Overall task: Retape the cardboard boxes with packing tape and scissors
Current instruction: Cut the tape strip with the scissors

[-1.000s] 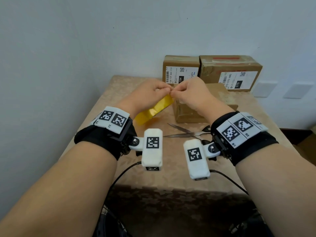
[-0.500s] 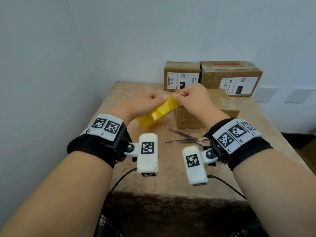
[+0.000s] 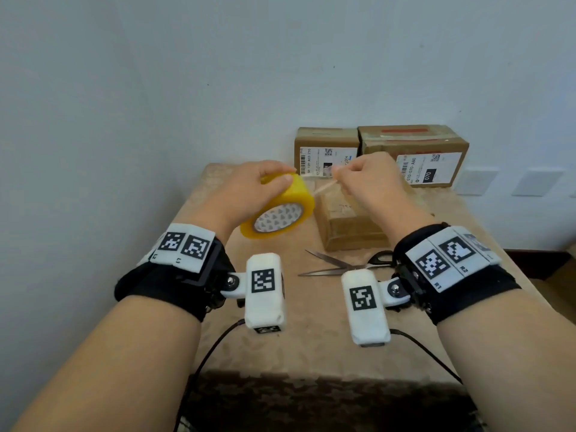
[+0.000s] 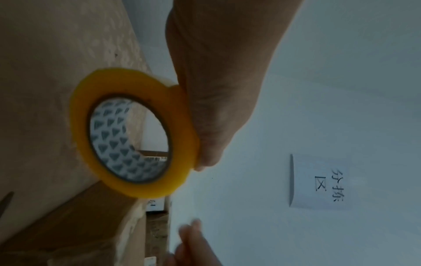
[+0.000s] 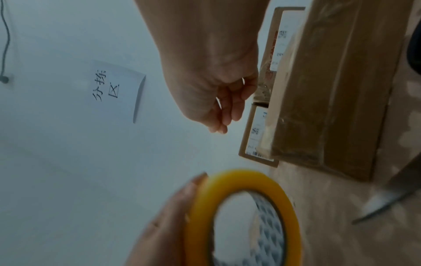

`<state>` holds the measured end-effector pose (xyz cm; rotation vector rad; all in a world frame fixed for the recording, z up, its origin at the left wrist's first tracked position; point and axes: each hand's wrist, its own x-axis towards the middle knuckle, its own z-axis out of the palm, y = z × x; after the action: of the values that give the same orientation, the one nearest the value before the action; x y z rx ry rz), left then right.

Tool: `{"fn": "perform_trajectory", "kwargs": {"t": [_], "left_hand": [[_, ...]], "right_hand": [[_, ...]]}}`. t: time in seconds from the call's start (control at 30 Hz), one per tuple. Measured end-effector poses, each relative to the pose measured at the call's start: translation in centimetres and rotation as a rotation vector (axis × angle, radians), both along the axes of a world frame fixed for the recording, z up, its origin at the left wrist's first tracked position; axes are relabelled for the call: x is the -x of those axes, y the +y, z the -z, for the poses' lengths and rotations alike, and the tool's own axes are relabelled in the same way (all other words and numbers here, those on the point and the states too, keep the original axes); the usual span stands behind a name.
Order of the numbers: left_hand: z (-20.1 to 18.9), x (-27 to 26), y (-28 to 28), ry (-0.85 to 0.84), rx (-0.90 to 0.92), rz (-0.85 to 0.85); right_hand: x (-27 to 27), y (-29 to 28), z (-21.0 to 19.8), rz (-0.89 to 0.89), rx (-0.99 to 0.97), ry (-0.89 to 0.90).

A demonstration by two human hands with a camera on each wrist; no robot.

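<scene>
My left hand (image 3: 265,188) grips a yellow roll of packing tape (image 3: 280,210) (image 4: 136,133) (image 5: 246,212) from above, held over the table, its patterned core facing me. My right hand (image 3: 358,179) (image 5: 225,108) pinches the tape's free end (image 3: 324,188) a short way to the right of the roll, with a thin clear strip stretched between them. Under the hands lies a small cardboard box (image 3: 349,219) (image 5: 337,90). Steel scissors (image 3: 339,265) lie with blades apart in front of that box.
Two labelled cardboard boxes (image 3: 325,151) (image 3: 417,154) stand side by side against the back wall. The table (image 3: 311,353) has a beige patterned cloth; its front edge is close to me. A paper sign (image 4: 323,181) hangs on the wall.
The hands have moved apart: the right hand has drawn the tape end rightward off the roll. The left hand has turned the roll so its core faces me.
</scene>
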<state>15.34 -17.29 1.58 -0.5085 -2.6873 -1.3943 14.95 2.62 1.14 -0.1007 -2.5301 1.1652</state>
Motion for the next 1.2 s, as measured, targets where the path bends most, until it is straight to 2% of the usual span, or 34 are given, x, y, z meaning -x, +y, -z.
{"fn": "perform_trajectory", "kwargs": {"t": [0.07, 0.17, 0.33, 0.5, 0.9, 1.2], "left_hand": [[0.4, 0.2, 0.2, 0.047, 0.209, 0.013], [0.1, 0.1, 1.3, 0.101, 0.428, 0.062], [-0.9, 0.6, 3.9, 0.151, 0.561, 0.084], [-1.2, 1.7, 4.7, 0.144, 0.697, 0.138], [-1.2, 1.8, 5.1, 0.113, 0.765, 0.199], [-1.6, 1.9, 5.0, 0.102, 0.695, 0.172]], "right_hand": [[-0.3, 1.0, 0.0, 0.008, 0.005, -0.052], [-0.5, 2.0, 0.4, 0.047, -0.12, -0.108], [-0.4, 3.5, 0.9, 0.112, -0.123, -0.165], [0.2, 3.0, 2.0, 0.159, -0.258, -0.221], [-0.3, 3.1, 1.7, 0.169, -0.251, -0.197], [-0.3, 2.7, 2.2, 0.13, -0.209, -0.15]]}}
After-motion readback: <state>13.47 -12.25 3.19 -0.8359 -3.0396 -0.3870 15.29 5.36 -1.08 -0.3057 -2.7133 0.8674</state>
